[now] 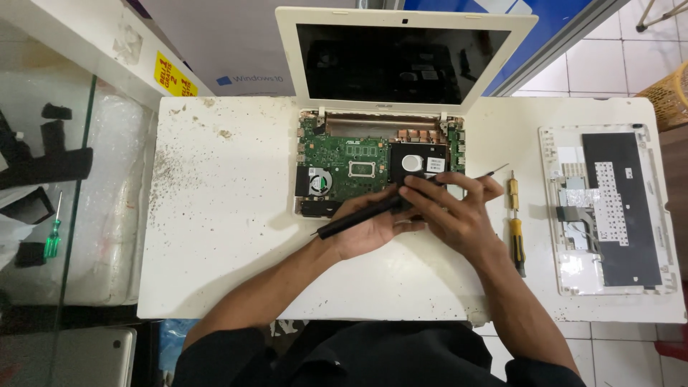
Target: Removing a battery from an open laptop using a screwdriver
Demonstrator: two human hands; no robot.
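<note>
A white, speckled tabletop carries an opened white laptop with its screen upright and dark; the keyboard cover is off, baring the green circuit board, a small round fan at the board's lower left and a black drive at its right. To the right, well apart from the laptop, the removed keyboard panel lies face down, black backing and silver foil showing. Between it and the laptop lies a yellow-handled screwdriver with a short brass bit just above it. Past the tabletop's left edge, a green-handled screwdriver and black parts rest on a glass surface.

Both forearms come in from the bottom edge and meet over the laptop's lower right corner, hiding that part of the base. The left hand is clenched around a black screwdriver, which slants up to the right with its tip at the drive. The right hand lies palm down beside it, fingers spread over the drive's lower edge; a thin black rod sticks out past its fingers, though how it is held I cannot tell.
</note>
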